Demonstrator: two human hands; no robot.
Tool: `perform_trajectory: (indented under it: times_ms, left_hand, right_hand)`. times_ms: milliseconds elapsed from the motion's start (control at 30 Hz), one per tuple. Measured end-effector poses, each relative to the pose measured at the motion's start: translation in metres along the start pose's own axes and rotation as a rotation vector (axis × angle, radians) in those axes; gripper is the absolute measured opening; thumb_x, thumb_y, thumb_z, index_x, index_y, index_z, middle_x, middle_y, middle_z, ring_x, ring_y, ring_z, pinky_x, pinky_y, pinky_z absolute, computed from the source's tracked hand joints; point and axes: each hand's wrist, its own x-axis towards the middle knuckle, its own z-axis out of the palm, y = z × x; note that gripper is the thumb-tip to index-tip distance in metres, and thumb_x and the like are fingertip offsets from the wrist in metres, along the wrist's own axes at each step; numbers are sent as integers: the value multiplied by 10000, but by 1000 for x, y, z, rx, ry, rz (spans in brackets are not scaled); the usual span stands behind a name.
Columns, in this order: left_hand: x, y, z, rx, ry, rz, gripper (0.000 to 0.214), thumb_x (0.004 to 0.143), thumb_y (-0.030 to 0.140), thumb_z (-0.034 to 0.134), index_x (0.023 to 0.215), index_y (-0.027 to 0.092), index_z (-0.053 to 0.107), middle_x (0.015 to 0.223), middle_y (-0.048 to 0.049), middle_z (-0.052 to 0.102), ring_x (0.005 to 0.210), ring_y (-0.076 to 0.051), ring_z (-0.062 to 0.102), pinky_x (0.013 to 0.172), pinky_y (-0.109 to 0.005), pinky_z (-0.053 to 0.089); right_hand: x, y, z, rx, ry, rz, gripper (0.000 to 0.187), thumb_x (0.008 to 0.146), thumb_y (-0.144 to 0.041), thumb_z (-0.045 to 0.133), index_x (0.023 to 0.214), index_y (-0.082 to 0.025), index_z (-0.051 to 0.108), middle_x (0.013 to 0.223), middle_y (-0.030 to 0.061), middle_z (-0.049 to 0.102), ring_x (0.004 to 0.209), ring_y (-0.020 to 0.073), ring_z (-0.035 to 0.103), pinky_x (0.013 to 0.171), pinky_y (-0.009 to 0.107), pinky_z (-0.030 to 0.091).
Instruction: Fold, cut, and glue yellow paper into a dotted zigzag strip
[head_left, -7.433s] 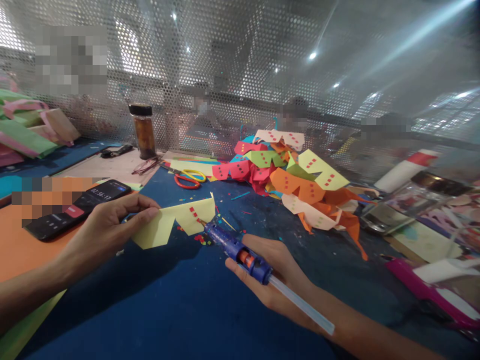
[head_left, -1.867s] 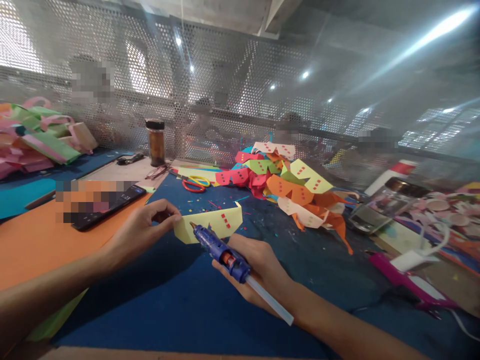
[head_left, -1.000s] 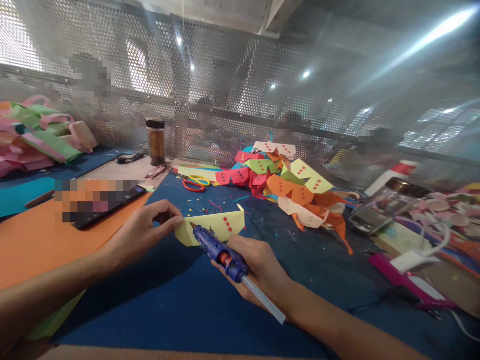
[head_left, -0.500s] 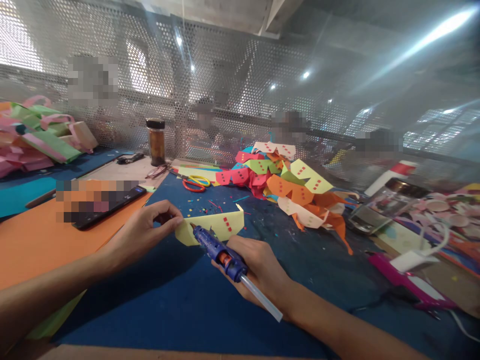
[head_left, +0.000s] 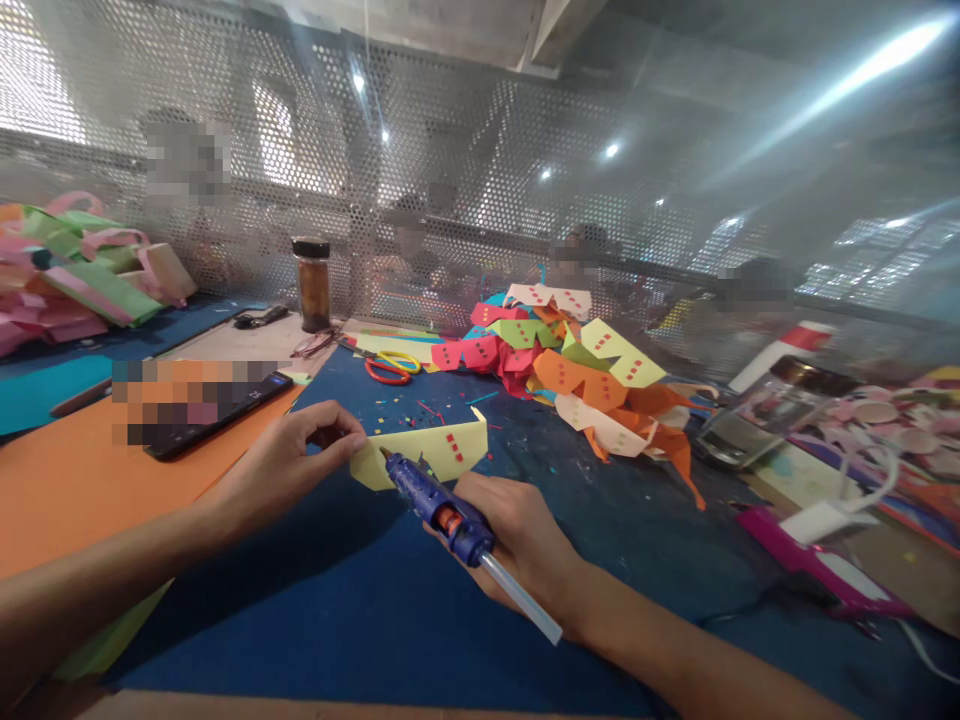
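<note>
My left hand [head_left: 322,440] pinches the left end of a pale yellow paper piece [head_left: 427,452] between thumb and fingers. Red squares run in a short row on the paper's right half, and its right end folds up. My right hand [head_left: 525,530] is wrapped around a blue glue gun [head_left: 439,505], with a clear glue stick [head_left: 521,597] poking out of its back. The gun's nozzle is at the paper's left part, close to my left fingertips; whether it touches I cannot tell. Tiny coloured paper bits [head_left: 427,408] lie just beyond.
Folded coloured paper pieces [head_left: 585,375] are heaped behind. Scissors [head_left: 392,366], a dark-lidded jar [head_left: 311,285] and a phone [head_left: 217,415] on orange paper [head_left: 150,500] stand or lie left. On the right are a clear jar [head_left: 765,415] and a magenta power strip [head_left: 825,570] with cables.
Almost nothing differs. Both hands, the paper and the glue gun hold nearly the same places, with only a very slight shift of the glue stick's end.
</note>
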Motion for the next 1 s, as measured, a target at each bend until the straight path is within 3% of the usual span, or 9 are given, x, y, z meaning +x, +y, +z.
perform_trajectory:
  times_ms: [1000]
  left_hand:
    - [1, 6, 0, 7, 25, -3, 284, 851, 469, 547, 805, 204, 638, 770, -1, 657, 760, -187, 601, 693, -282, 445]
  right_hand:
    - [1, -2, -3, -5, -36, 25, 203, 894, -284, 564, 718, -190, 524, 679, 5, 581, 599, 142, 539, 576, 265, 376]
